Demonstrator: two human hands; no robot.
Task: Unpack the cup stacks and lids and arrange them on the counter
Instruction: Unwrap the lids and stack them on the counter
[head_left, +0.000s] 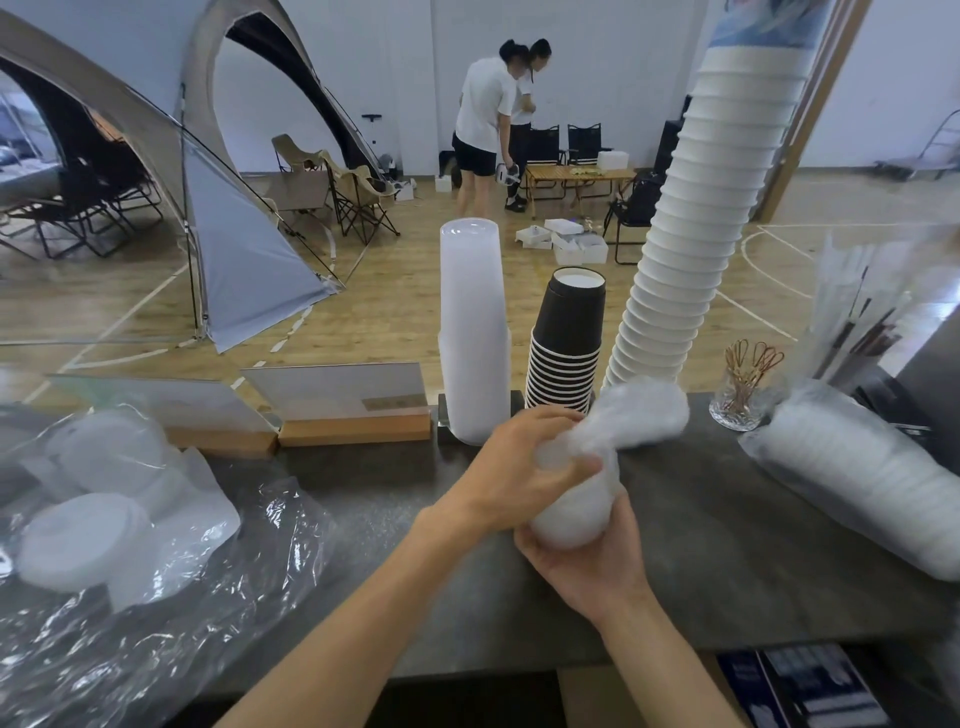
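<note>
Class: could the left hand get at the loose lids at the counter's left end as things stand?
Probably not yet: the left hand grips the wrapped stack. The counter between it and the lids holds only loose plastic wrap.

Dark counter (701, 519) bears cup stacks (566, 353), bagged lids (88, 535).

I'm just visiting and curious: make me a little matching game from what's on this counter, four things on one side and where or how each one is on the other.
Things:
1. black cups
2. tall white cups
3. glass of clips
4. wrapped stack

Places or states:
A. held in both hands
B. leaning stack, right of the black one
C. between two paler stacks
D. standing at the counter's back edge, right of all the upright stacks

Pairs: 1-C, 2-B, 3-D, 4-A
</note>
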